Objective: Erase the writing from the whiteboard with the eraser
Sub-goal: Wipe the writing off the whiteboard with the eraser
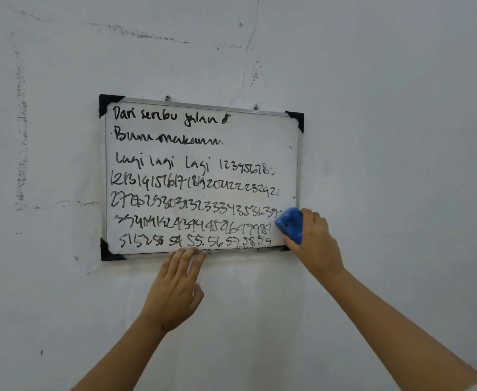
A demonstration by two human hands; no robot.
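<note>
Pale, scuffed wall (pixel 372 108), hung with a small whiteboard (pixel 259 136) on two top hooks (pixel 168 97), long axis horizontal, slightly tilted down to the right. Black handwriting (pixel 192 190) across seven rows, nearly all intact; right margin looking bare. Left hand (pixel 175 289) flat and open, fingertips at the bottom frame (pixel 147 253), bracing, grasping nothing. Right hand (pixel 315 238) closed around the blue eraser (pixel 290 224), pressed at the lower right edge, its long axis roughly upright, face toward the board. Likely risks: board swinging or lifting off the hooks under a hard leftward stroke if the bracing hand slips; ink smearing rather than clearing; eraser riding over the frame and missing the bottom row.
</note>
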